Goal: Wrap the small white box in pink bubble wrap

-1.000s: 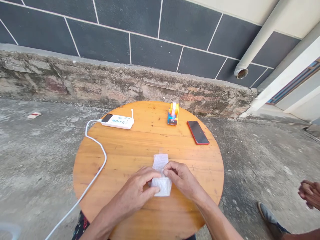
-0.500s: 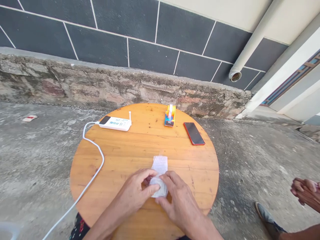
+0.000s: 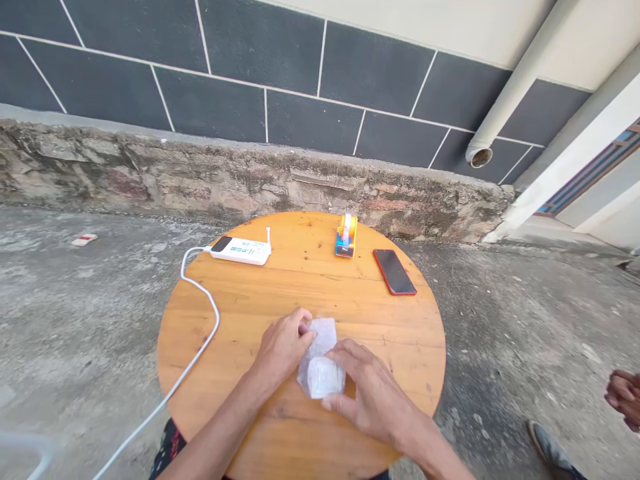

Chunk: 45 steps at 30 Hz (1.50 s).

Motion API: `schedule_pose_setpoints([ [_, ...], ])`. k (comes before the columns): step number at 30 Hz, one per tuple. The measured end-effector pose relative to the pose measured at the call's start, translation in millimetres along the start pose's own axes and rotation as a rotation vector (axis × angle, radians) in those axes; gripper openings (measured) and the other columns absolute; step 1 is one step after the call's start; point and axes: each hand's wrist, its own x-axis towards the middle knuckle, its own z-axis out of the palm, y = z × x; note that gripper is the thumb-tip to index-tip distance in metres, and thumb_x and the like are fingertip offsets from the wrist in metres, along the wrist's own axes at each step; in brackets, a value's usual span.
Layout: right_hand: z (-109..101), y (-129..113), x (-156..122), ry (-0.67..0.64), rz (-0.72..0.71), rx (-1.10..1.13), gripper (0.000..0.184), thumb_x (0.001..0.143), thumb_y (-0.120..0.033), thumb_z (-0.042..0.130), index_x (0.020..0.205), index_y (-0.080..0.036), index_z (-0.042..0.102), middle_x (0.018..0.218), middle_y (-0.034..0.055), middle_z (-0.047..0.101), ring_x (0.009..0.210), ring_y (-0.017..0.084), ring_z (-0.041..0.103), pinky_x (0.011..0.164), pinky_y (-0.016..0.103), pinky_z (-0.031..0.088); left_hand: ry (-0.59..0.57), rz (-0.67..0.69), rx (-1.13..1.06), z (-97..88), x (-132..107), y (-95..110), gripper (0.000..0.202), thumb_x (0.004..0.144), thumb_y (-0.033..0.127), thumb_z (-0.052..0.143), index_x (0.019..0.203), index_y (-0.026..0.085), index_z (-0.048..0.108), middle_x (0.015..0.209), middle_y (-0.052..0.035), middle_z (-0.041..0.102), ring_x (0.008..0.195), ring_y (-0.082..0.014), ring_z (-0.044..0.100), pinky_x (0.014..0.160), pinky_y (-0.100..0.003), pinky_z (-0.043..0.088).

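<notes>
On the table in front of me lies a small white bundle [image 3: 326, 379] in translucent plastic wrap, slightly blurred. A flat strip of the wrap [image 3: 324, 332] stretches away from it, flat on the wood. My left hand [image 3: 286, 343] is closed at the strip's left edge, thumb and index finger pinching the plastic. The bundle's right side sits between the curved fingers and thumb of my right hand [image 3: 367, 387]. What is inside the wrap cannot be made out.
The round wooden table [image 3: 240, 420] carries a white power bank-like device [image 3: 243, 250] with a cable [image 3: 213, 303], a tape dispenser [image 3: 346, 235] and a red-edged phone [image 3: 395, 272]. Behind stands a stone-based wall [image 3: 225, 180]. Another person's hand [image 3: 624, 399] shows at right.
My left hand has moved from the bundle up to the strip's left edge. The bundle now lies flatter and more exposed, and my right hand has shifted slightly right. The view has shifted slightly.
</notes>
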Motion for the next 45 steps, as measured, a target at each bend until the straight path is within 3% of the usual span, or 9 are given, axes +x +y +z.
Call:
schedule_pose_setpoints([
  [6,-11.4,8.8,12.5,-0.086,-0.062,0.123,0.032,0.074,-0.028,0.072,0.105,-0.024,0.064,0.102,0.0018,0.061,0.089,0.019,0.057,0.079,0.028,0.042,0.007,0.000,0.023,2.2,-1.0,-3.1,0.028,0.077,0.016,0.054,0.104,0.024,0.057,0.074,0.0034,0.066,0.068,-0.0151,0.058,0.061,-0.023,0.035],
  [17,-26.6,27.4,53.2,-0.375,0.024,0.472,0.028,0.074,-0.042,0.071,0.091,-0.020,0.071,0.085,-0.0004,0.066,0.079,0.018,0.059,0.068,0.025,0.043,0.009,0.086,-0.021,1.1,0.2,-10.2,0.017,0.078,0.013,0.052,0.089,0.023,0.061,0.077,0.0021,0.066,0.072,-0.0153,0.059,0.062,-0.024,0.038],
  [22,-31.7,32.2,69.1,-0.429,0.020,0.408,0.029,0.079,-0.048,0.066,0.085,-0.021,0.073,0.078,-0.0002,0.065,0.073,0.017,0.057,0.064,0.025,0.041,0.076,0.104,-0.048,-3.0,-8.7,-14.6,0.017,0.085,0.016,0.045,0.093,0.020,0.060,0.094,-0.0042,0.065,0.087,-0.0185,0.060,0.071,-0.028,0.044],
  [27,-38.3,32.1,78.4,-0.358,-0.048,0.240,0.032,0.083,-0.050,0.061,0.085,-0.022,0.075,0.084,0.0014,0.063,0.081,0.018,0.056,0.070,0.025,0.041,0.169,0.184,-0.185,-5.7,-35.0,-10.2,0.022,0.092,0.025,0.041,0.106,0.022,0.057,0.103,-0.0053,0.062,0.089,-0.0187,0.060,0.073,-0.029,0.049],
  [29,-39.6,32.8,80.2,-0.356,-0.076,0.216,0.032,0.085,-0.048,0.059,0.085,-0.022,0.075,0.082,0.0013,0.063,0.082,0.018,0.056,0.071,0.025,0.041,0.172,0.247,-0.218,-4.0,-41.8,-7.3,0.024,0.091,0.026,0.044,0.112,0.024,0.055,0.112,-0.0056,0.060,0.097,-0.0190,0.059,0.080,-0.030,0.050],
  [34,-30.9,43.9,83.7,-0.353,-0.031,0.354,0.033,0.084,-0.047,0.060,0.094,-0.019,0.073,0.081,0.0006,0.066,0.077,0.016,0.058,0.066,0.024,0.042,0.147,0.345,-0.172,6.3,-39.0,-7.1,0.042,0.082,0.019,0.055,0.124,0.024,0.051,0.127,-0.0080,0.055,0.118,-0.0238,0.050,0.098,-0.038,0.045],
  [39,-10.6,53.8,74.3,-0.134,0.123,0.445,0.035,0.077,-0.044,0.070,0.099,-0.017,0.067,0.084,0.0022,0.069,0.076,0.017,0.061,0.065,0.025,0.045,0.113,0.343,-0.212,10.8,-34.0,-6.8,0.035,0.085,0.019,0.051,0.119,0.023,0.055,0.120,-0.0081,0.059,0.110,-0.0216,0.056,0.090,-0.035,0.051],
  [45,5.8,47.1,38.3,0.032,0.149,0.600,0.028,0.081,-0.039,0.066,0.101,-0.018,0.066,0.089,0.0037,0.070,0.078,0.018,0.063,0.070,0.028,0.049,0.150,0.382,-0.175,9.3,-47.3,-4.3,0.033,0.085,0.018,0.053,0.117,0.026,0.058,0.115,-0.0061,0.063,0.107,-0.0210,0.059,0.088,-0.033,0.052],
])
